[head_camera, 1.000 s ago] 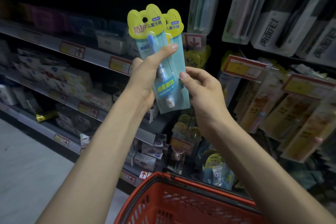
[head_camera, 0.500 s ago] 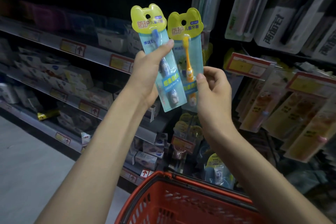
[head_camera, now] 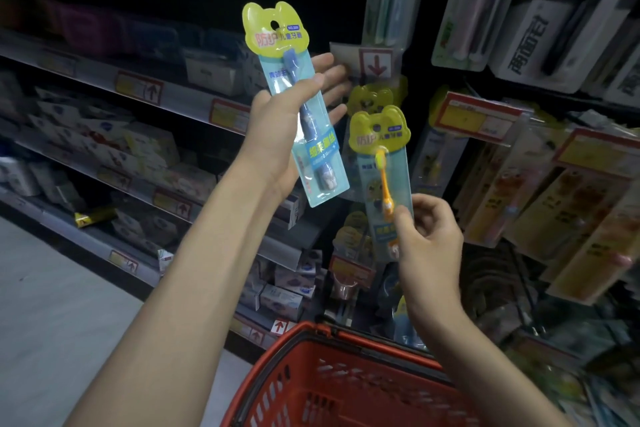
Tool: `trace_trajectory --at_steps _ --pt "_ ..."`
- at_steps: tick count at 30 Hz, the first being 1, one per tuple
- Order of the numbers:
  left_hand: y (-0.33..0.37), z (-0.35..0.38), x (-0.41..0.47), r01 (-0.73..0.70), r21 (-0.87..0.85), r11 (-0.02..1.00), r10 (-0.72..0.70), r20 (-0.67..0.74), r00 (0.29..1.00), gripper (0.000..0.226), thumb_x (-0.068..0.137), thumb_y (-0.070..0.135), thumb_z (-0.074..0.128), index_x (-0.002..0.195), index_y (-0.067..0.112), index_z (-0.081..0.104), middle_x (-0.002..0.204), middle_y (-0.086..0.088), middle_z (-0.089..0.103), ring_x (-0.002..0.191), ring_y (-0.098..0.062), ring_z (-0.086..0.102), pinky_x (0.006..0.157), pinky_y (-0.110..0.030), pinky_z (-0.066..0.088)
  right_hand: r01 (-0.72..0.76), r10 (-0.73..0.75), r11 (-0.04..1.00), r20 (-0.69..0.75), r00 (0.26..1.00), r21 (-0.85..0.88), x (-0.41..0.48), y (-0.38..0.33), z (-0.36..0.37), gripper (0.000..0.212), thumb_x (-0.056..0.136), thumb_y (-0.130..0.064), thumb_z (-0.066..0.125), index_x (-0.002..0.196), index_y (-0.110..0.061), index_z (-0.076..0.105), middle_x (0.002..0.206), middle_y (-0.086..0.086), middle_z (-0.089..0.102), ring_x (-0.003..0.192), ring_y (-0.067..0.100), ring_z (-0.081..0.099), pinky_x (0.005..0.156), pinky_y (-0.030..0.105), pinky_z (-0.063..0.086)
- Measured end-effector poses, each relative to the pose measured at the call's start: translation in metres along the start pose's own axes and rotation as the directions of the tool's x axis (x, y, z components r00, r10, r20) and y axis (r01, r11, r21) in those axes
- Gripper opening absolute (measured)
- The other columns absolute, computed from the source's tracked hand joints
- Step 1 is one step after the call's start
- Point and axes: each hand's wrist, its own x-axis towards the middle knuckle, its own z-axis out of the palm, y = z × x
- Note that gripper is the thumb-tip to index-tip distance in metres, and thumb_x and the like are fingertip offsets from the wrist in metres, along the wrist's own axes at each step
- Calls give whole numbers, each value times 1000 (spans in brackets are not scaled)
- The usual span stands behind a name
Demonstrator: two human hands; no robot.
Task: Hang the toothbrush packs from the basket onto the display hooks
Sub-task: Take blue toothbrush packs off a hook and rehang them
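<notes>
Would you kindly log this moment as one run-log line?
left hand: holds blue toothbrush pack | right hand: pinches orange toothbrush pack | red basket: below hands

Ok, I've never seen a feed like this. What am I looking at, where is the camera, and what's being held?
There is no machine here. A person is working with bare hands, and the single picture comes from a wide-angle camera on their head, looking forward and down along both forearms. The left hand holds the blue toothbrush pack up, thumb across its front. The right hand pinches the orange toothbrush pack near its bottom, in front of matching hanging packs. I cannot tell whether it is on a hook yet. Below is the red basket, and store shelves of boxes run off to the left.
</notes>
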Motion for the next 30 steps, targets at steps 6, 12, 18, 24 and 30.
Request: trace_trajectory --at_steps 6,12,18,24,30 --pt "1 -2 -1 -32 82 996 32 1 999 32 104 7 53 134 8 66 122 -6 77 114 -18 74 104 -44 56 -58 58 998 40 998 2 8 3 3 5 98 -20 69 100 -22 65 102 0 72 95 14 71 71 27 60" --pt "1 -3 0 -56 140 989 56 1 998 32 102 8 54 131 9 67 120 -3 78 113 -17 74 104 -46 56 -25 25 997 -6 1000 71 24 -10 18 6 97 -17 69 99 -20 65 100 1 73 91 10 71 70 19 56" --pt "1 -3 0 -58 158 986 58 6 998 33 103 9 54 133 9 66 121 -3 78 113 -17 74 106 -48 55 -34 34 997 -4 999 66 35 -10 30 8 97 -16 67 97 -22 62 97 -1 72 86 8 70 66 17 54" --pt "1 -2 -2 -54 152 987 56 -6 998 33 102 9 54 132 10 67 119 -1 78 110 -14 75 105 -47 55 -105 106 994 -48 993 27 45 0 44 9 98 -21 67 104 -15 64 90 1 72 67 6 68 61 23 54" --pt "-1 1 -5 -42 152 987 41 11 999 33 103 10 55 135 11 65 123 0 77 110 -15 75 104 -44 57 -179 181 984 -77 981 26 56 12 58 11 99 -28 67 92 -24 59 85 -3 68 82 21 70 74 40 59"
